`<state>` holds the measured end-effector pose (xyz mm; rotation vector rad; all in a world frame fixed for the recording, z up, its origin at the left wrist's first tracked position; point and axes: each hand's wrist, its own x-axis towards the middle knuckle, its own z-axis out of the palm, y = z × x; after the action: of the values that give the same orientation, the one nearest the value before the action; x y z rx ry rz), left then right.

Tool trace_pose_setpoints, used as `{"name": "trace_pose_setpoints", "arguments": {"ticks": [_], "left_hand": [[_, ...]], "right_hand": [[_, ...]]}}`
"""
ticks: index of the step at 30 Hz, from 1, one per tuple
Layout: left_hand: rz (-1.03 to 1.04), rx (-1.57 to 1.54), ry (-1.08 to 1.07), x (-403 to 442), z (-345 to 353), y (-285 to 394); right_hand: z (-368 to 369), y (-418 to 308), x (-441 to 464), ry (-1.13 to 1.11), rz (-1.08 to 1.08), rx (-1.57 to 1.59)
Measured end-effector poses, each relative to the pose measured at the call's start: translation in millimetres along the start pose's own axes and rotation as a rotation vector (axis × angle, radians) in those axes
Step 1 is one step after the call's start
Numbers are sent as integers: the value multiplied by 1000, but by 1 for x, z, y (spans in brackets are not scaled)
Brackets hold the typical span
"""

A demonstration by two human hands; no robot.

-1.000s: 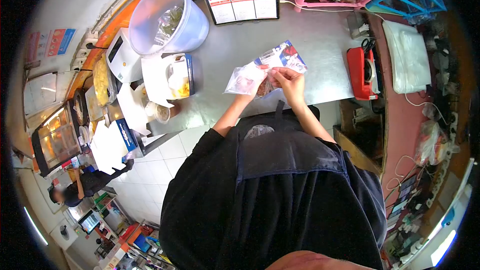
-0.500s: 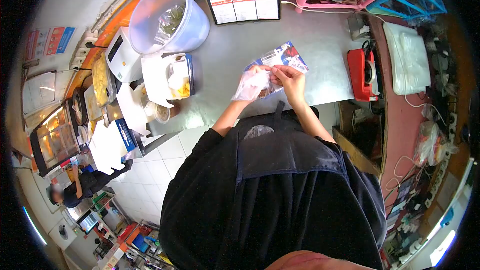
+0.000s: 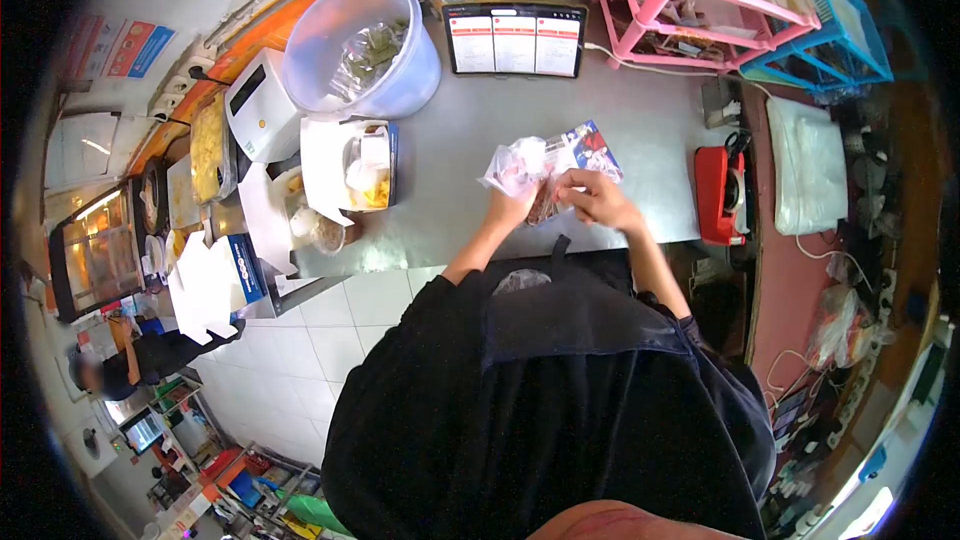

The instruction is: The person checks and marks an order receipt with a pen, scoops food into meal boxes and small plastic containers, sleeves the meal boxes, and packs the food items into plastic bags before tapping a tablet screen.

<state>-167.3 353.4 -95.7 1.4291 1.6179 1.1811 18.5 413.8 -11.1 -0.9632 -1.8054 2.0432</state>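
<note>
My left hand is closed on a crumpled clear plastic bag that stands up above its fingers. Beside it, my right hand has its fingers curled in a pinch; whatever they hold is too small or blurred to make out. Between the two hands, low down, shows a clear packet with brownish contents. Just behind them on the metal counter lies a blue, white and red printed piece, partly covered by the plastic and the hands.
A tablet stands at the back of the metal counter. To the left are a translucent bucket and an open box with yellow food. A red tape dispenser and pink rack are at right. Another person stands far left.
The plastic now bunches above my left hand instead of lying over its back and wrist. My right hand has drawn away from the left fingers and curled. The view has shifted slightly.
</note>
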Motion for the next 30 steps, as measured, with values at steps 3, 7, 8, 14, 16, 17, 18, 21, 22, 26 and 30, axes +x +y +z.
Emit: {"name": "trace_pose_setpoints", "arguments": {"ticks": [3, 7, 8, 14, 16, 17, 18, 21, 22, 26, 30], "left_hand": [[93, 207, 57, -11, 9, -15], [-104, -106, -87, -18, 26, -44], [-22, -19, -95, -17, 22, -33], [108, 121, -82, -18, 13, -19], [157, 150, -73, -16, 14, -21], [184, 170, -70, -16, 14, -23], [218, 196, -66, -16, 15, -24], [246, 224, -52, -15, 14, -20], [222, 195, -48, -16, 13, -16], [79, -178, -41, -13, 13, -11], [-152, 60, -184, -11, -8, 23]], "right_hand": [[-51, -50, 49, 75, -22, -275], [-64, -21, 162, 196, -161, -1024], [-62, -22, 174, 161, -65, -1191], [-86, -14, 202, 45, 77, -1434], [-91, -24, 202, 76, 66, -1482], [-94, -28, 203, 130, 53, -1480], [-99, -32, 204, 185, 42, -1476], [-106, -43, 206, 252, 42, -1490], [-106, -45, 206, 249, 47, -1499], [-95, -48, 201, 230, 4, -1533], [-74, -27, 199, 117, 45, -1640]]}}
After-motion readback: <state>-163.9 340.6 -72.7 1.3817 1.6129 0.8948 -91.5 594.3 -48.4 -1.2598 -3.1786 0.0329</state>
